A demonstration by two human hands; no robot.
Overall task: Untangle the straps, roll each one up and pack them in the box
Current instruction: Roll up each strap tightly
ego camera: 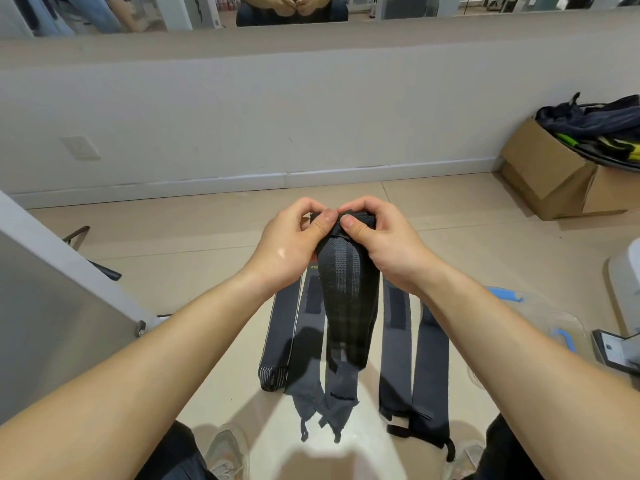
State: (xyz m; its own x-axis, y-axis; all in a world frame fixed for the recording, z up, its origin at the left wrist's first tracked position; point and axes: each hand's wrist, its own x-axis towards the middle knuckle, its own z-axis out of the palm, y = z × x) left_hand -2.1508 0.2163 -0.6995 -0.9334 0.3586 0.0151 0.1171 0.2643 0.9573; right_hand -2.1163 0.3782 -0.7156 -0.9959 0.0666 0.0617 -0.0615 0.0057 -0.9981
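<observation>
Plainly, in the head view, the person has both arms stretched forward and down. The left hand [291, 244] and the right hand [381, 244] meet at the top end of a dark knitted strap [346, 306]. Each hand has its fingers curled over the far side of that end, and the thumbs [327, 218] press it from the near side. The grasp is therefore a two-handed pinch on the strap's bunched top, where the fabric looks folded over itself, probably as the start of a roll. Held this way, the rest of the strap hangs free and straight below the hands. That suits rolling, because the loose length can feed up without twisting. Beneath it, several other flat straps [429, 362] lie side by side on the tiled floor [173, 237], running lengthwise toward the person. They appear already separated and are probably waiting their turn. Their near ends finish just ahead of the person's shoes [228, 452]. A clear plastic box [564, 337] with blue latches sits on the floor just beyond the right forearm. It is near the laid-out straps and is likely the place for the finished rolls. No roll can be seen inside it, though the arm hides part of it. Farther off by the wall, a cardboard carton [547, 174] holds a heap of dark and yellow-green gear. By this reading, most of the rolling and packing remains to be done.
</observation>
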